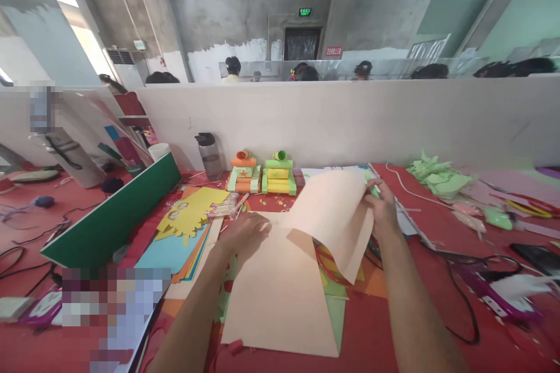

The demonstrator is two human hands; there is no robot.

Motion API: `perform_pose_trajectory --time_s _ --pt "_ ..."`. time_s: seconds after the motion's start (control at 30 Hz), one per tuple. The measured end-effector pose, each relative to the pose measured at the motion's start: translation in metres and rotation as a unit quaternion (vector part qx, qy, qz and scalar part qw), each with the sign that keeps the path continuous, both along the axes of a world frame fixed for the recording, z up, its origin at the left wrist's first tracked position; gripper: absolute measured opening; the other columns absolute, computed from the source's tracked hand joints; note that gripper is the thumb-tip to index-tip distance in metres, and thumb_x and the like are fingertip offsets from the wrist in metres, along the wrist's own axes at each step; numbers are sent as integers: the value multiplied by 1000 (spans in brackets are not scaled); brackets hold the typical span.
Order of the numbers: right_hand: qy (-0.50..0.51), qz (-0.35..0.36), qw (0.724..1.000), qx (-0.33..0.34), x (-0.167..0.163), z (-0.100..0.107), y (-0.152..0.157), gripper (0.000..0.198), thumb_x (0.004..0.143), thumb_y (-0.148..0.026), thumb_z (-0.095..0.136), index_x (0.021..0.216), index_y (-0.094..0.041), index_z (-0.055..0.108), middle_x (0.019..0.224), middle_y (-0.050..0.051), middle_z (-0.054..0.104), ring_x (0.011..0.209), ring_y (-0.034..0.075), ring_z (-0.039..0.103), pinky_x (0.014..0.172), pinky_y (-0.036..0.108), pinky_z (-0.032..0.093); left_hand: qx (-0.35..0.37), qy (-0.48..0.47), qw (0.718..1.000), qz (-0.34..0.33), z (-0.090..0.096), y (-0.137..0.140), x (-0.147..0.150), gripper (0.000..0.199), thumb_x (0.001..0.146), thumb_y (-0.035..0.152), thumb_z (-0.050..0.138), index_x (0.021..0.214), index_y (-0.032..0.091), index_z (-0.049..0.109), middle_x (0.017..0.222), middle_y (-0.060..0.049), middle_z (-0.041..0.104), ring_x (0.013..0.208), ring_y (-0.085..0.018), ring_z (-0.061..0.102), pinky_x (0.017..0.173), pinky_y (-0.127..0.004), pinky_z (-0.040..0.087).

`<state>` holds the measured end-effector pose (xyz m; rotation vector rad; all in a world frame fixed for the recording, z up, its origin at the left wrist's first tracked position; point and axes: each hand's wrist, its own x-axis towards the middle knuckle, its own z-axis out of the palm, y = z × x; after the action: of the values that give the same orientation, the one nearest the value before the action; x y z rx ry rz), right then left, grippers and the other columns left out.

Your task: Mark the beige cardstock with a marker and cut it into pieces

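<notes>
A peach paper sheet (280, 297) lies flat in front of me on top of green paper scraps. My left hand (250, 229) rests on its upper left edge, fingers stretched out over the paper. With its fingers closed on the edge, my right hand (381, 203) holds up a second peach paper sheet (332, 210), which curls and hangs at an angle over the right side of the flat one. Some of the right fingertips are hidden by the paper. Just beyond stand two small rolled-paper models, an orange one (244, 173) and a green-and-yellow one (279, 175).
Coloured paper (168, 250) and a yellow cut-out sheet (192, 210) lie left, beside a green board (118, 215). A grey bottle (209, 157) stands near the white partition (328, 122). Crumpled green paper (437, 175), cables and a purple power strip (503, 297) lie right.
</notes>
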<state>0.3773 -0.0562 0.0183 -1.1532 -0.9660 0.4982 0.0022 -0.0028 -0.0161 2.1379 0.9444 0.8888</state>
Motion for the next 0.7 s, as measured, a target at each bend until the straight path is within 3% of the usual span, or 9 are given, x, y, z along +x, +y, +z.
perform_pose_trajectory --time_s 0.07,0.2,0.27,0.37,0.5,0.6,0.7 --pt "33 -1 999 10 2 -2 1 30 67 -37 65 90 -30 47 77 0 58 61 24 53 54 36 39 17 25 999 -7 -1 -4 2 19 77 28 70 94 26 77 97 -7 76 100 -28 65 91 -35 49" --pt "42 27 999 8 -6 8 -3 30 68 -35 64 90 -30 44 78 -1 57 63 23 55 57 35 41 76 42 996 -21 -5 -11 13 30 87 30 61 115 30 72 119 -5 72 116 -26 59 103 -38 42" --pt "29 62 998 1 -17 17 -8 31 67 -32 64 89 -29 42 77 -2 55 60 20 53 55 33 40 89 52 994 -38 -9 -11 21 26 88 24 58 107 30 75 115 -5 72 112 -25 61 104 -39 41" --pt "9 145 989 -12 -42 31 -17 32 67 -28 65 87 -29 41 82 -3 54 62 18 53 56 30 42 64 45 997 -8 -16 -4 28 19 84 18 59 85 24 77 97 -9 73 99 -26 63 100 -42 43" --pt "27 234 972 16 -77 45 -26 28 73 -33 64 82 -29 38 70 -3 47 57 17 47 54 30 41 42 4 997 65 -19 7 22 15 82 18 61 81 21 75 102 -15 69 112 -33 57 108 -52 33" --pt "2 275 961 10 -92 52 -24 30 75 -38 65 81 -29 37 67 -3 45 55 17 44 54 30 41 0 -53 995 84 -13 5 16 17 87 30 62 95 23 75 119 -14 65 126 -35 48 113 -55 27" --pt "-49 288 956 -18 -98 56 -13 26 78 -39 63 84 -28 40 73 -1 51 60 17 47 58 30 44 -99 -111 989 19 0 -5 13 44 96 54 47 128 30 64 127 -11 64 115 -31 60 102 -51 44"
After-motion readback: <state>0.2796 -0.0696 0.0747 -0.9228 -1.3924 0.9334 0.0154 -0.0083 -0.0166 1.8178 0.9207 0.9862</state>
